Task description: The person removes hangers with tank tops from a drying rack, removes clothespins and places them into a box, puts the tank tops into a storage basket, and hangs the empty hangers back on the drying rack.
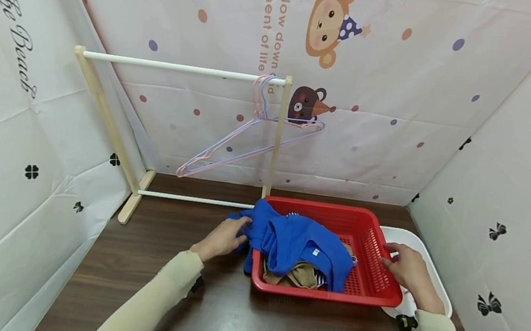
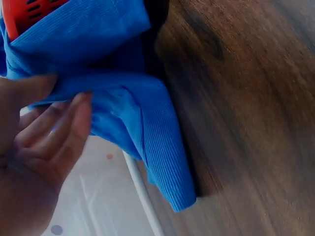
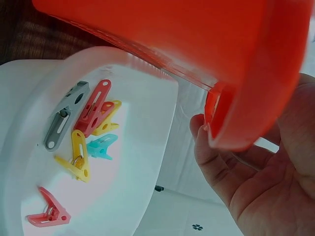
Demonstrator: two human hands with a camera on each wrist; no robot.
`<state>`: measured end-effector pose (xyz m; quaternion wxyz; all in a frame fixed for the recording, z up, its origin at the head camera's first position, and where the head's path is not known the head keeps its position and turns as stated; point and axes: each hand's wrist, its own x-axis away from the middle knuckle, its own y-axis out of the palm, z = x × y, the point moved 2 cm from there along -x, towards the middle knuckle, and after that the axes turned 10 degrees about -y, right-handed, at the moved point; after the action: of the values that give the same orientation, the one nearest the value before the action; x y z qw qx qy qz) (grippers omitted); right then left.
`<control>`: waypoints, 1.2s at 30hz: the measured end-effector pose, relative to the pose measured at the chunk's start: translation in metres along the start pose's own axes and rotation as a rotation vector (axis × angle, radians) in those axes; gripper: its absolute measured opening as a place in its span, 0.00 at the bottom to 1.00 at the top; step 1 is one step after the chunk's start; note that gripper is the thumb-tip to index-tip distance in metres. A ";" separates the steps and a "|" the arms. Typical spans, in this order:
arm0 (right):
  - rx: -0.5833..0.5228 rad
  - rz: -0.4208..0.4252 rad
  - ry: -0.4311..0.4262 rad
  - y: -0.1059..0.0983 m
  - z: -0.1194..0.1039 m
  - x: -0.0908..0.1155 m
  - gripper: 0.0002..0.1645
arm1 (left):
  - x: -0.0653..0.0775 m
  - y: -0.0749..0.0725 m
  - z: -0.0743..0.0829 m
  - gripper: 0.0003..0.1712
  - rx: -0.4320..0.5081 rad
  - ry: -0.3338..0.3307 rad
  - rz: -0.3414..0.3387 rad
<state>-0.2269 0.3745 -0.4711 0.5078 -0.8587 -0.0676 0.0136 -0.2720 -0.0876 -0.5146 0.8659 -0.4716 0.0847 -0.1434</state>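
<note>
A blue long-sleeved sweatshirt (image 1: 305,243) with ribbed cuffs lies heaped over a red plastic basket (image 1: 383,281), part of it draped past the left rim. At that overhanging cloth, my left hand (image 1: 223,238) pinches a fold of the sweatshirt; in the left wrist view its thumb is above the fold and its fingertips below. My right hand (image 1: 407,271) grips the basket's right rim, fingers curled around the edge in the right wrist view. Under the sweatshirt, a tan garment (image 1: 298,275) and some striped cloth (image 1: 320,278) show partly.
A white tray (image 3: 123,196) right of the basket, partly beneath it, holds several clothespins (image 3: 96,110). Behind stands a wood-and-white rack (image 1: 182,68), with pink and blue hangers (image 1: 217,148) at its right end. Patterned cloth walls (image 1: 497,162) surround the brown table (image 1: 244,325).
</note>
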 end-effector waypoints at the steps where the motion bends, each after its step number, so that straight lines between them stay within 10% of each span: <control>1: 0.001 0.001 -0.001 0.000 0.000 0.000 0.33 | 0.000 -0.001 0.000 0.20 0.004 0.016 0.032; 9: 0.007 0.011 -0.007 0.000 0.000 -0.001 0.34 | 0.000 -0.031 0.013 0.10 0.087 0.111 0.310; 16: 0.019 0.013 -0.012 0.001 0.000 -0.001 0.34 | -0.002 -0.054 0.068 0.12 0.157 0.259 0.432; 21: 0.024 0.015 0.001 0.001 -0.001 -0.001 0.33 | -0.003 -0.049 0.112 0.12 0.108 0.367 0.342; 29: 0.021 0.016 0.002 0.002 -0.003 -0.001 0.33 | 0.007 -0.013 0.129 0.25 -0.278 0.353 -0.100; 36: 0.030 0.026 -0.001 0.002 -0.002 -0.002 0.33 | 0.014 -0.038 0.117 0.21 -0.221 0.344 0.029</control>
<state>-0.2281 0.3718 -0.4721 0.5204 -0.8518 -0.0565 0.0213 -0.2319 -0.0190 -0.4200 0.7838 -0.5309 0.2531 -0.1992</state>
